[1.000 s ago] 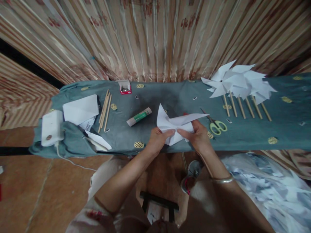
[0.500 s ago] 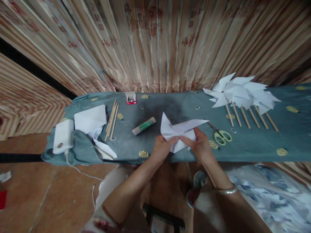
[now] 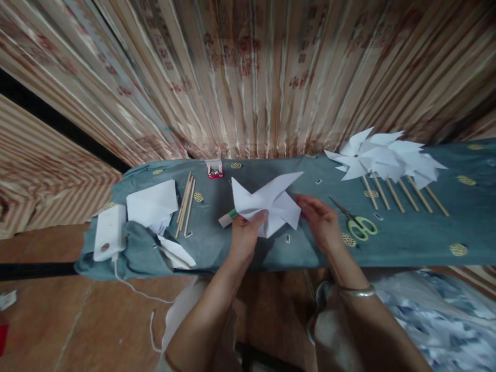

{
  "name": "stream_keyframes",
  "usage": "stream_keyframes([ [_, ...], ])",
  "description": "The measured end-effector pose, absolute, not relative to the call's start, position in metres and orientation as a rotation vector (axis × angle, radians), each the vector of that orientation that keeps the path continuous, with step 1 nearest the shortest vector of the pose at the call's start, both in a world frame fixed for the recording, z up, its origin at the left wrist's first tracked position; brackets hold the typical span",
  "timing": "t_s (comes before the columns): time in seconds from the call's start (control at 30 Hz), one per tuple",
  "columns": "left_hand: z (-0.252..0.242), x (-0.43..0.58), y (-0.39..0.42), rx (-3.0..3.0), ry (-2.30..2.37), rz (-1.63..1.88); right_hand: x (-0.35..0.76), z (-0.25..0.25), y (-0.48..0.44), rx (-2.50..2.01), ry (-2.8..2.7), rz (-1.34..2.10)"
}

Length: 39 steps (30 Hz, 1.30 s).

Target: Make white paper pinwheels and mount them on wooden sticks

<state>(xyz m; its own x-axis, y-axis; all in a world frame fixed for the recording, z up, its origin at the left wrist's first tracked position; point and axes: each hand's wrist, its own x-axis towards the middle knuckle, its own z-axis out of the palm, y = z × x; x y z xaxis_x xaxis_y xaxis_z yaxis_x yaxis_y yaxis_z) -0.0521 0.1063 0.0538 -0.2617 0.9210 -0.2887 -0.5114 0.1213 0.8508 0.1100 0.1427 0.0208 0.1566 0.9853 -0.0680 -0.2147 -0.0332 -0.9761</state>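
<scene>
The left grip [image 3: 246,235] is clamped on a white, four-bladed, folded-paper pinwheel [image 3: 267,199], thumb pressing near its centre, and here it is, held above the middle of the grey-green, cloth-covered worktop [image 3: 411,243]! The right grip [image 3: 323,222] is released, fingers half-curled, nothing seen in it. From that free hand the paper lies toward ten o'clock, its right-hand edge just beside the fingertips; touching or not, I can't tell. The long axis runs up to two o'clock along one blade; the left hand, coming in from seven, is the nearer to the centre. And what a change on half a second ago: both thumbs were meeting at the middle then, but the right has come away, and the paper has shifted and spread, now part-covering the green-and-white, tube-shaped glue stick [image 3: 225,219] at its eight o'clock.
</scene>
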Motion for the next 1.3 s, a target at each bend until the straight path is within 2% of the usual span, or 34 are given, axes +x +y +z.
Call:
stream_keyframes([
  [0.2, 0.078, -0.083, 0.105, 0.355, 1.113, 1.548, 0.043, 0.027, 0.198, -1.173, -1.391, 1.071],
  [0.27, 0.084, -0.098, 0.107, 0.311, 1.12, 1.612, 0.014, 0.038, 0.221, -1.181, -1.912, 0.849],
  [0.53, 0.086, -0.15, 0.111, 0.179, 1.242, 1.722, -0.069, 0.051, 0.273, -1.1, -2.35, 0.526],
  [1.3, 0.086, -0.143, 0.101, 0.27, 1.189, 1.741, -0.11, 0.039, 0.31, -1.162, -2.623, 0.288],
])
